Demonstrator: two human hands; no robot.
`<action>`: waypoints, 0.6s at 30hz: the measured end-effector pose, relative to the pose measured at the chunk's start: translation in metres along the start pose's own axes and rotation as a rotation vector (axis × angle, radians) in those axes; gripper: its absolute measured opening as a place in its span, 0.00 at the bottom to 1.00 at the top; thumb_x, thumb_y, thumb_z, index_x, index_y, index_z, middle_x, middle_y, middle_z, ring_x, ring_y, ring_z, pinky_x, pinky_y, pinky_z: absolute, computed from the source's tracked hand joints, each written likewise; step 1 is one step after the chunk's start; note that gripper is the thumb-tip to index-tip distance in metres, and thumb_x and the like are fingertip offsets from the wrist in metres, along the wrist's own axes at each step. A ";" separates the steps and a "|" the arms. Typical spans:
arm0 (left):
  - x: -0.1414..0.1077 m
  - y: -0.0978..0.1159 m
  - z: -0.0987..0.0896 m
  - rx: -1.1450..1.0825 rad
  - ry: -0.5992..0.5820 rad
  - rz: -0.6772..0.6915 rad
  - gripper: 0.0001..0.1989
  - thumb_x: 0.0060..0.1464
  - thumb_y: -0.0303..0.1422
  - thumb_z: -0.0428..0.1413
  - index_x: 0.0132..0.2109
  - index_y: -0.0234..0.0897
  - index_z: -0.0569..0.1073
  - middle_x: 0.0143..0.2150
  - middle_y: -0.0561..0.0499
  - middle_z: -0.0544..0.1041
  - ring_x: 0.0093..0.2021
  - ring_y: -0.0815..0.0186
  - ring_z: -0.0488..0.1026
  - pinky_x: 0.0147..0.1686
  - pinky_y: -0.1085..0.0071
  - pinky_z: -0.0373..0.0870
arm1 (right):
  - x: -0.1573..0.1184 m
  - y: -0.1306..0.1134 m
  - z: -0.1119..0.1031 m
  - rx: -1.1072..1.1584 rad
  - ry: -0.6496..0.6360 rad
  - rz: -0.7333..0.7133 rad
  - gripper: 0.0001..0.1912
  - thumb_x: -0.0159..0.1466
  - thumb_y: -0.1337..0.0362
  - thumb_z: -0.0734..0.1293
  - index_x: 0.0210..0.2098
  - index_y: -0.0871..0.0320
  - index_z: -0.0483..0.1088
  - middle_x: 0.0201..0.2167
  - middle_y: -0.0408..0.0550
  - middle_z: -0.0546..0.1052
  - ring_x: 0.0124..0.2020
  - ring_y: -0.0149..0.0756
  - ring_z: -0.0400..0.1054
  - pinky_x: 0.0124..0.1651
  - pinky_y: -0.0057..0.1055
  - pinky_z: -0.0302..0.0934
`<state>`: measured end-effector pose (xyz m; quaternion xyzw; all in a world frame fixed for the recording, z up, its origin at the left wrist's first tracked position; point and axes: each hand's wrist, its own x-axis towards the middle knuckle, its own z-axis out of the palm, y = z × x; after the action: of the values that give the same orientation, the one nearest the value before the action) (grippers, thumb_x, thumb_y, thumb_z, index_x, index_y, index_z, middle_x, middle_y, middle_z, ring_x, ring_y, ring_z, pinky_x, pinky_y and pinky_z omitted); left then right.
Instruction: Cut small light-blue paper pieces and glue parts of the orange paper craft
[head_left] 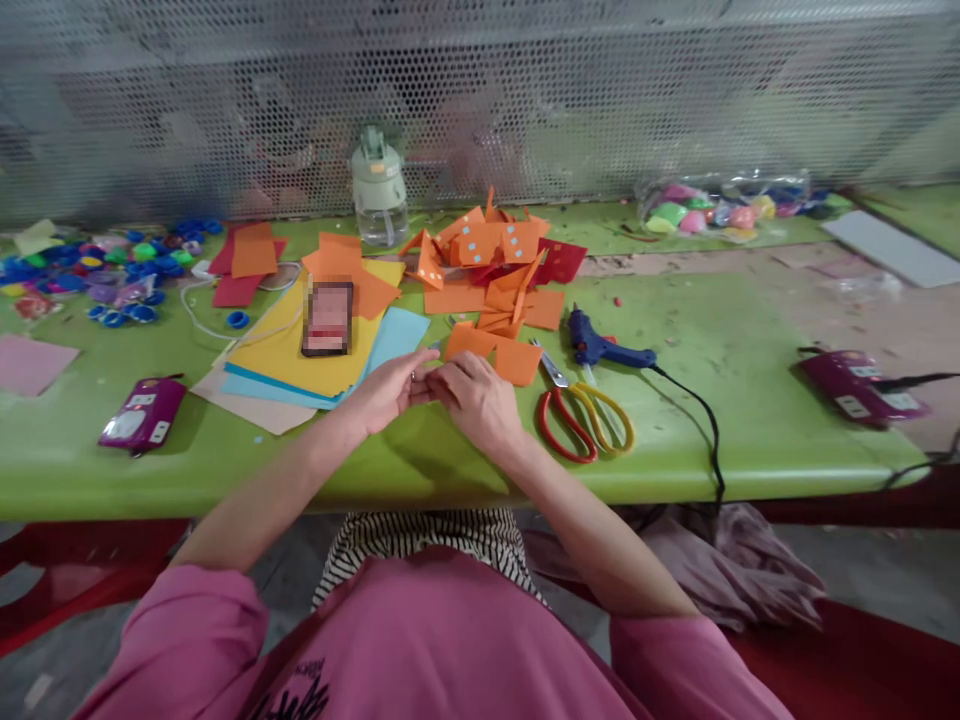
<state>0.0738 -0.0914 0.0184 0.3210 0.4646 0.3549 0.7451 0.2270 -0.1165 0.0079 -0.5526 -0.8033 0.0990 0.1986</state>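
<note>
My left hand (394, 391) and my right hand (478, 400) meet above the front part of the green table. The left one is turned partly palm up, its fingers pressed together and touching the right fingertips. The right fingers are bent in a pinch; anything between them is too small or hidden to make out. Just beyond lie cut orange paper pieces (516, 361). Scissors (564, 425) with one red and one yellow handle rest right of my right hand. Left of my hands, a phone (328, 318) lies on yellow sheets (281, 352) with blue paper beneath.
A blue glue gun (600, 343) with a black cord lies on the green table (750, 440). A water bottle (380, 195) stands at the back. Purple power boxes (142, 413) (859, 385) sit at both sides. Colourful small parts (112, 260) cover the back left; a plastic bag (720, 205) is back right.
</note>
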 end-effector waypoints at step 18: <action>0.038 0.018 -0.021 0.858 0.155 0.350 0.16 0.61 0.32 0.55 0.54 0.36 0.74 0.57 0.42 0.77 0.40 0.67 0.78 0.37 0.71 0.74 | -0.020 0.142 -0.096 -0.354 0.011 0.482 0.18 0.65 0.62 0.59 0.48 0.56 0.75 0.47 0.58 0.79 0.43 0.47 0.74 0.39 0.37 0.63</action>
<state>0.0627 -0.0470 0.0075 0.6461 0.5625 0.2739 0.4371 0.3945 -0.0880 0.0361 -0.7540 -0.6526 -0.0012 0.0745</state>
